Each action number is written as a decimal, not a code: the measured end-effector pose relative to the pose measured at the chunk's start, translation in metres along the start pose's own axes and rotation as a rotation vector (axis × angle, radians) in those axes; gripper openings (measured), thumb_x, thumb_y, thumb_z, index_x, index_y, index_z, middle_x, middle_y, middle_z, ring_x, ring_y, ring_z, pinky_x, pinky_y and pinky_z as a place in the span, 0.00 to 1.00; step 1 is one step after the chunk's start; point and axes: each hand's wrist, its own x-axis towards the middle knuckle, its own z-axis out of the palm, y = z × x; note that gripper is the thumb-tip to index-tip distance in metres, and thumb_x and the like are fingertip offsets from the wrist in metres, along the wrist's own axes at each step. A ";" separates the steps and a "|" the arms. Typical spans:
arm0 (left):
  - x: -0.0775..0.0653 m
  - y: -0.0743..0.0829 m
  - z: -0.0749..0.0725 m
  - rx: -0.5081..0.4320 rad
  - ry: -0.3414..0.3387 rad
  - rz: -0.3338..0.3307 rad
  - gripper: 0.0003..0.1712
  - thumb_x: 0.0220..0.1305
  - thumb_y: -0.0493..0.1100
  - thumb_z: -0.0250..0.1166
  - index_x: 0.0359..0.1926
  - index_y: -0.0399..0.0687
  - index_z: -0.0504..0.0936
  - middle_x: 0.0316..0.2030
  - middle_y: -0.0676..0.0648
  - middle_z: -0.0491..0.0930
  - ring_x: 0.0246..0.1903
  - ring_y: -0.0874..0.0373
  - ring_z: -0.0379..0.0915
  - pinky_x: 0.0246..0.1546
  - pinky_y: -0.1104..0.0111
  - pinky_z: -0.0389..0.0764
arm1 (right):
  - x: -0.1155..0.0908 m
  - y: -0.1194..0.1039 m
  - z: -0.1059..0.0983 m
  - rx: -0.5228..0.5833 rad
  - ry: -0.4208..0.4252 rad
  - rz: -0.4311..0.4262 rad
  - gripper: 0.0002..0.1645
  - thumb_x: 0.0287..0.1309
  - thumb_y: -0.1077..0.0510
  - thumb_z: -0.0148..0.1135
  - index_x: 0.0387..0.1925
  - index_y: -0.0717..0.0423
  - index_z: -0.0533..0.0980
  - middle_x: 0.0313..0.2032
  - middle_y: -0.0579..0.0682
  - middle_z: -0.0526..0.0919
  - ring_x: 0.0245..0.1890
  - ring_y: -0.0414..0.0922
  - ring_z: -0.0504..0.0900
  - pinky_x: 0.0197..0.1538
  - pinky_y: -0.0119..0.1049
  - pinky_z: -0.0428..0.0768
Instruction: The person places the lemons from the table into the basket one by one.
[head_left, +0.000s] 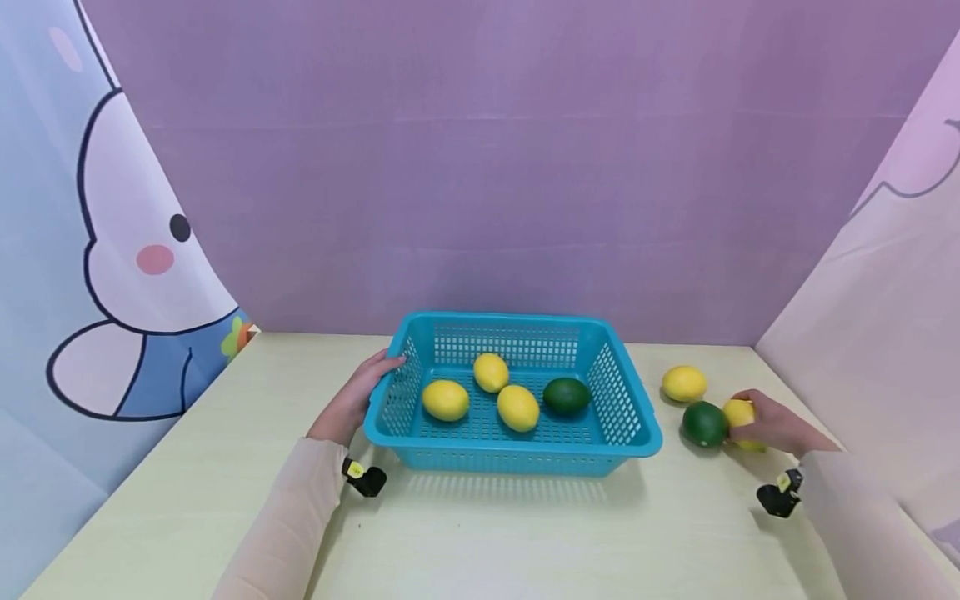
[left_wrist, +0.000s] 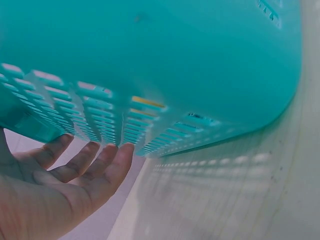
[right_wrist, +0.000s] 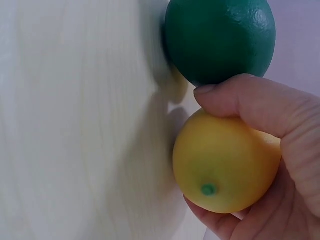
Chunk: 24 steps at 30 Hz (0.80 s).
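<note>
Right hand (head_left: 772, 423) pinched yellow lemon (right_wrist: 227, 160), right of blue basket (head_left: 517, 447) on bench (head_left: 487, 542); green fruit (head_left: 703, 425) lay just left of lemon, between it and basket. Left hand (head_left: 360, 392), farther from lemon, gripped basket's left side.

Bright head view, soft dotted shadow beside the basket (head_left: 510, 458)
</note>
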 end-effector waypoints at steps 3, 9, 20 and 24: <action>-0.001 0.001 0.001 0.004 -0.004 0.006 0.35 0.73 0.50 0.45 0.74 0.47 0.44 0.67 0.34 0.57 0.63 0.38 0.61 0.58 0.50 0.70 | -0.001 0.001 -0.003 -0.021 0.004 -0.004 0.42 0.51 0.55 0.63 0.58 0.75 0.55 0.47 0.70 0.71 0.44 0.59 0.70 0.45 0.53 0.71; -0.003 0.002 0.001 0.016 -0.010 0.017 0.35 0.73 0.50 0.44 0.74 0.46 0.43 0.67 0.32 0.57 0.62 0.37 0.61 0.57 0.51 0.71 | -0.001 0.003 -0.008 -0.035 0.006 0.009 0.42 0.52 0.55 0.63 0.58 0.76 0.54 0.48 0.71 0.69 0.43 0.59 0.70 0.44 0.52 0.72; -0.005 0.003 0.003 0.012 0.001 0.005 0.35 0.73 0.49 0.44 0.74 0.47 0.44 0.67 0.34 0.57 0.63 0.39 0.61 0.58 0.52 0.71 | -0.001 0.004 -0.013 -0.026 0.019 0.011 0.43 0.52 0.54 0.64 0.57 0.76 0.54 0.44 0.68 0.71 0.40 0.56 0.72 0.39 0.43 0.73; -0.004 0.003 0.003 0.008 0.005 0.003 0.35 0.73 0.49 0.45 0.74 0.46 0.44 0.67 0.34 0.57 0.63 0.39 0.60 0.58 0.52 0.70 | 0.000 0.003 -0.015 -0.036 0.045 -0.003 0.43 0.51 0.54 0.65 0.56 0.77 0.54 0.42 0.67 0.71 0.38 0.54 0.72 0.35 0.38 0.72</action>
